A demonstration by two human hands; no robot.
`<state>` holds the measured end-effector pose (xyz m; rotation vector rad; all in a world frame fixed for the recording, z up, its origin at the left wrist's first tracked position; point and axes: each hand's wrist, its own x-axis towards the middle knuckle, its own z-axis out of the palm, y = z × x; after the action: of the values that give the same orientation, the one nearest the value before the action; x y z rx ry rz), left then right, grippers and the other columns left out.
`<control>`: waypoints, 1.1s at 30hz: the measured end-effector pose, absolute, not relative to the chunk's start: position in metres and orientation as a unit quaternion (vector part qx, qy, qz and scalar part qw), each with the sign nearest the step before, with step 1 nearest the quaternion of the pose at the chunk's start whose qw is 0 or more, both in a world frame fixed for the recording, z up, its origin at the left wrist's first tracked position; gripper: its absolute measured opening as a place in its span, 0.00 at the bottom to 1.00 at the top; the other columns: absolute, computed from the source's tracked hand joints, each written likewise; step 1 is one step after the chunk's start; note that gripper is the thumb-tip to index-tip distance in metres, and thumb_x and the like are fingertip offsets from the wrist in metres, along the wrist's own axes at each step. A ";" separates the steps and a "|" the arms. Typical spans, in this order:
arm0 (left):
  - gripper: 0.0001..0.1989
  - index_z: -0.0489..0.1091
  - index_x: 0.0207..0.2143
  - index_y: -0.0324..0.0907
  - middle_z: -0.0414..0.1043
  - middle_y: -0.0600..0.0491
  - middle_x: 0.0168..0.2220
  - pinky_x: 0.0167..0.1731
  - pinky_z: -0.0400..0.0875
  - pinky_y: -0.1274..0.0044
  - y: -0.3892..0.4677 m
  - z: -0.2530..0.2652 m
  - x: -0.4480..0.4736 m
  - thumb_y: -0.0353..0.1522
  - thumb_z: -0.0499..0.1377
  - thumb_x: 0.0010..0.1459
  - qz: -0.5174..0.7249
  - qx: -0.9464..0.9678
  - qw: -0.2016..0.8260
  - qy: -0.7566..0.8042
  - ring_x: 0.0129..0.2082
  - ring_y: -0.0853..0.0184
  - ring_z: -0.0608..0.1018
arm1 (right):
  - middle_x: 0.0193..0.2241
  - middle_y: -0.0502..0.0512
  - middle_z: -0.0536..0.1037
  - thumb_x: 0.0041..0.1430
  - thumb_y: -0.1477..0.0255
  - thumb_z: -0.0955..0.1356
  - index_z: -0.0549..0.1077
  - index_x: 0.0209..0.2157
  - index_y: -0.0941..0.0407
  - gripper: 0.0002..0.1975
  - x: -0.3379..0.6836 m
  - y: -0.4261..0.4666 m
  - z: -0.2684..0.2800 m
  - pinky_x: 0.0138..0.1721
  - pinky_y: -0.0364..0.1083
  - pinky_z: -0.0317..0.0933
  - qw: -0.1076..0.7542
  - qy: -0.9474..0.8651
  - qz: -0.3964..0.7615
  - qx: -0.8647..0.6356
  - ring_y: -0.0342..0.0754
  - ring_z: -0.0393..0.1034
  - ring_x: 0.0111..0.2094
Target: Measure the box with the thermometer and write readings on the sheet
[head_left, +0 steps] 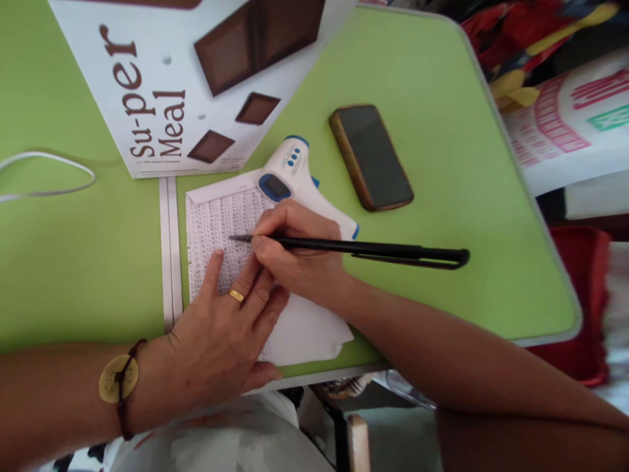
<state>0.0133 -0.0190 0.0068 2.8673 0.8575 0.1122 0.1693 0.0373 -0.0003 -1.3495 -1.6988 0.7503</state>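
Observation:
My right hand (299, 249) pinches a black pen (393, 250), its tip touching or just over a sheet of paper (304, 328) covered in rows of small handwriting. Flat on the same paper, with fingers spread, lies my left hand (230, 321); a gold ring is on one finger and a cord bracelet with a round disc circles the wrist. Just beyond my right hand, a white and blue infrared thermometer (299, 180) rests on its side, over the paper's upper corner. Part of the writing is hidden under my hands.
A white box (162, 65) printed "Su-per Meal" stands at the back of the green table (466, 164). A smartphone (373, 157) in a brown case lies right of the thermometer. A white cable (49, 156) curls at left. Past the right edge are a printed bag (570, 124) and a red container (584, 295).

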 end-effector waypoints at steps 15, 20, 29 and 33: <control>0.43 0.59 0.64 0.32 0.54 0.33 0.66 0.60 0.54 0.46 -0.018 0.008 0.013 0.55 0.57 0.57 0.035 0.956 0.078 0.282 0.67 0.43 0.54 | 0.19 0.45 0.69 0.48 0.79 0.66 0.65 0.22 0.53 0.07 0.171 0.039 -0.001 0.22 0.43 0.59 0.425 -0.672 0.298 -0.527 0.41 0.61 0.20; 0.42 0.58 0.64 0.33 0.53 0.34 0.66 0.60 0.53 0.46 -0.018 0.008 0.013 0.55 0.56 0.59 0.032 0.956 0.078 0.283 0.68 0.43 0.53 | 0.18 0.45 0.67 0.47 0.79 0.66 0.64 0.21 0.53 0.08 0.171 0.040 -0.001 0.20 0.43 0.57 0.422 -0.672 0.291 -0.535 0.41 0.60 0.19; 0.44 0.58 0.64 0.33 0.54 0.34 0.66 0.60 0.53 0.45 -0.018 0.007 0.013 0.55 0.58 0.57 0.036 0.955 0.079 0.284 0.67 0.44 0.54 | 0.17 0.45 0.68 0.45 0.79 0.65 0.64 0.20 0.53 0.07 0.170 0.039 0.001 0.20 0.42 0.58 0.430 -0.670 0.288 -0.532 0.41 0.61 0.19; 0.45 0.59 0.64 0.33 0.54 0.33 0.66 0.60 0.53 0.45 -0.018 0.006 0.014 0.56 0.59 0.56 0.045 0.954 0.078 0.286 0.67 0.43 0.54 | 0.18 0.46 0.70 0.47 0.77 0.66 0.65 0.21 0.53 0.06 0.171 0.038 -0.001 0.21 0.42 0.60 0.421 -0.673 0.301 -0.529 0.41 0.62 0.20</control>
<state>0.0138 -0.0183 0.0058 2.8562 0.8572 0.1351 0.1708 0.0385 -0.0008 -1.3249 -1.6856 0.7541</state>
